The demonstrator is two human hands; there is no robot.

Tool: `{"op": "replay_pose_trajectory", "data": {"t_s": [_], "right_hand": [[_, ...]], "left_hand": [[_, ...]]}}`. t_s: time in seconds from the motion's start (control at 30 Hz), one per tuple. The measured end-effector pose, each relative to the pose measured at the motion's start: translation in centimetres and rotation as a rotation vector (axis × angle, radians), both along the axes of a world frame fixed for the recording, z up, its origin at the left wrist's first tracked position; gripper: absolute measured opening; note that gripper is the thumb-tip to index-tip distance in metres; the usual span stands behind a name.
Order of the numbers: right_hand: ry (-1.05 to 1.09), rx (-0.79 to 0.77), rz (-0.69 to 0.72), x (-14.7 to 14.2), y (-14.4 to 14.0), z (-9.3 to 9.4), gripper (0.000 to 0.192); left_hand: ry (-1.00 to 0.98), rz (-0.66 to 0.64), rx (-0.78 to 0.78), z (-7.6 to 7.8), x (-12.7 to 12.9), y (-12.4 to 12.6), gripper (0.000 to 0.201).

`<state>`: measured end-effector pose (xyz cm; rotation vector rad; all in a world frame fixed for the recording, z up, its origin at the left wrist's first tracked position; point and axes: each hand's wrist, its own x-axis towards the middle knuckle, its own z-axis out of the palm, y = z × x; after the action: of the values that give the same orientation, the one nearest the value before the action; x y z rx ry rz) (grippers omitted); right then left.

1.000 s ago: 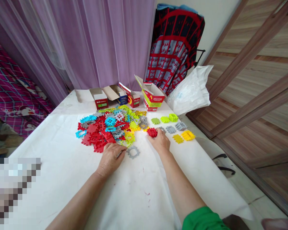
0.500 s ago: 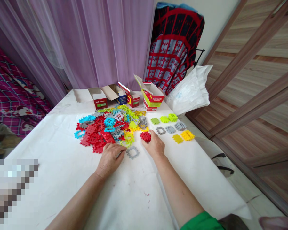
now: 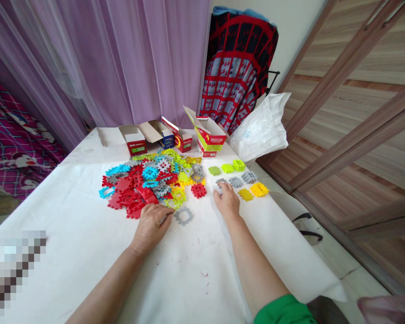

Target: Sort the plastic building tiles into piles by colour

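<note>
White cloth covers the worktop (image 3: pixel 87 243). The left hand (image 3: pixel 151 227) lies flat and released at the near edge of the heap of plastic tiles (image 3: pixel 145 182), with a grey frame tile (image 3: pixel 183 215) just beside its fingertips. The right hand (image 3: pixel 227 200) rests open, grasping nothing, fingertips touching a grey tile (image 3: pixel 220 182); a red tile (image 3: pixel 198 191) lies loose just left of it. Beyond, sorted green, grey and yellow tiles sit in rows. Farthest back, small cardboard boxes (image 3: pixel 175 137) stand with flaps open; their insides cannot be seen.
</note>
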<state>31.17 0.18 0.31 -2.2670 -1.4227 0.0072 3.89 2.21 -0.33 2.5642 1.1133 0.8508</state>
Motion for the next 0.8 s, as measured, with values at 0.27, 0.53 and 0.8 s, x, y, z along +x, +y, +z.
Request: {"op": "replay_pose_trajectory", "data": {"t_s": [0.27,0.53,0.8], "right_hand": [[-0.063,-0.108,-0.013,1.9,0.5,0.0,0.035],[0.026,-0.022,0.112,-0.2,0.5,-0.5,0.030],[-0.140,0.030,-0.179,5.5,0.5,1.4,0.036]], "left_hand": [[0.001,0.010,0.002,0.1,0.0,-0.1,0.026],[-0.002,0.016,0.018,0.0,0.0,0.0,0.024],[0.004,0.008,0.038,-0.2,0.0,0.2,0.026]]}}
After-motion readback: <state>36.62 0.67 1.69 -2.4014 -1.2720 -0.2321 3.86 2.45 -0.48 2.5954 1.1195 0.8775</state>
